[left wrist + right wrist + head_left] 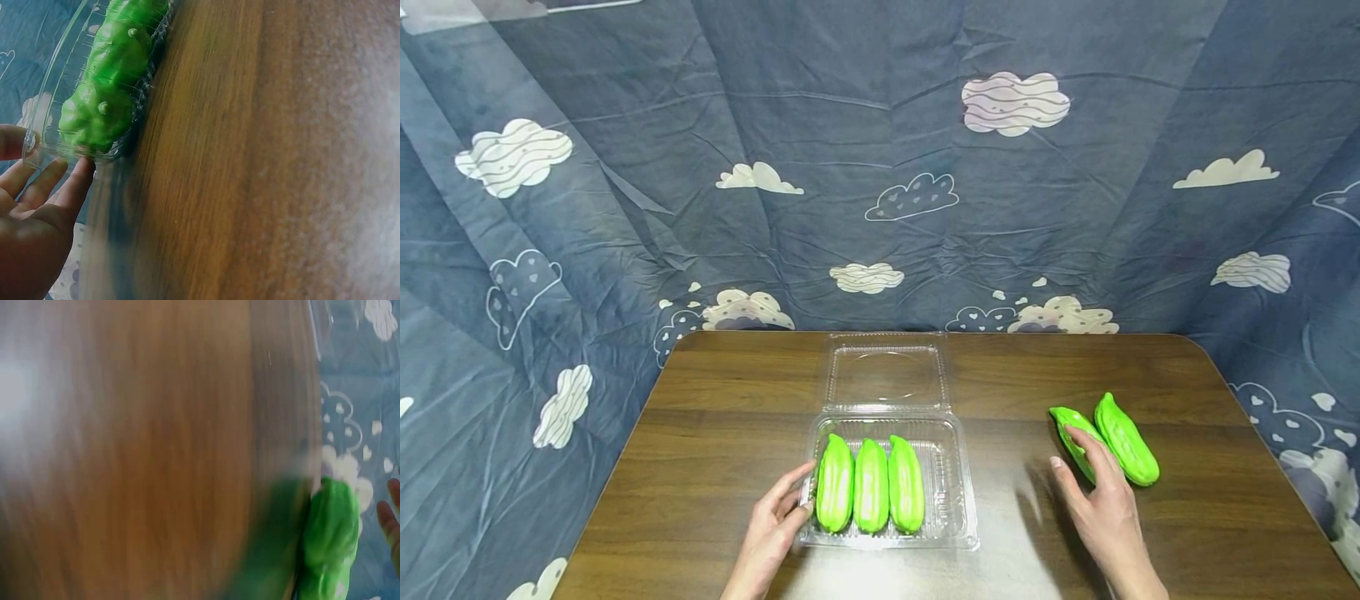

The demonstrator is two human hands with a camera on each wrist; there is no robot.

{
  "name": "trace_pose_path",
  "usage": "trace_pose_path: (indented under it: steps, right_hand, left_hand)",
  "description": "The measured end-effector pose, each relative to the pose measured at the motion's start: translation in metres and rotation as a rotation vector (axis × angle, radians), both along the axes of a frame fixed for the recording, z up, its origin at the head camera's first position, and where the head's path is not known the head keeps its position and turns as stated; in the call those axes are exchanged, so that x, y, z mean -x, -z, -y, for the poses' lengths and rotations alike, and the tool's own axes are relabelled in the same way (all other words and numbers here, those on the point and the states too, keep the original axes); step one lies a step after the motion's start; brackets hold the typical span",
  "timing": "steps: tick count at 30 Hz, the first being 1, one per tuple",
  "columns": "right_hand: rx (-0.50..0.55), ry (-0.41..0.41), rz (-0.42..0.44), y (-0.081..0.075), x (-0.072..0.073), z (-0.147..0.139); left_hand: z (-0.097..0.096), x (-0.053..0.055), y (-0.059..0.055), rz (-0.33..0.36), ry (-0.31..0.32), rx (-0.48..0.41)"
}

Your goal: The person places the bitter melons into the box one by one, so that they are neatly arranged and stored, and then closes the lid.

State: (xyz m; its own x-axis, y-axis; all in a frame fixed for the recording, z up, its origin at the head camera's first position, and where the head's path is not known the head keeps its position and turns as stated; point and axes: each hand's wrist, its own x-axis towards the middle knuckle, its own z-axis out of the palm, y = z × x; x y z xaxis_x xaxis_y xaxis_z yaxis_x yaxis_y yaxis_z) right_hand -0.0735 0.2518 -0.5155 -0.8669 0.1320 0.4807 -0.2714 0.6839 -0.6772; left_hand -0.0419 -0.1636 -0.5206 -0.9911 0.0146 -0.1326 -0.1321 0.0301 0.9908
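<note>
An open clear plastic clamshell box (951, 500) lies on the table with three long, bright green, ribbed toy vegetables (871, 487) side by side in its base. My left hand (767, 525) holds the box's left rim between thumb and fingers; the left wrist view shows fingertips against the clear wall. Over at the right, two more such green vegetables lie close together, a left one (1071, 425) and a right one (1126, 442). My right hand (1105, 504) hovers over the left one with fingers spread, partly hiding it, and grips nothing.
The box's lid (887, 375) lies folded back behind its base. A brown wooden table (715, 450) carries everything. A dark blue cloth with clouds (820, 242) hangs behind the table and at both sides.
</note>
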Motion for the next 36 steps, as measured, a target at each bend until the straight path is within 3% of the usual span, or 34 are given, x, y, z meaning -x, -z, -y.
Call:
trace_pose_path:
  steps: [8,17,36]
  right_hand:
    - [-0.091,-0.002,0.037,0.002,0.008,-0.031]
    - [-0.166,0.032,0.183,0.001,0.018,-0.062]
    - [-0.156,0.055,0.478,0.011,0.038,-0.101]
  left_hand:
    - [0.000,0.001,-0.001,0.006,-0.005,-0.014]
    - [0.000,0.001,-0.001,0.002,0.002,-0.023]
    - [0.000,0.000,0.001,-0.022,-0.002,-0.014]
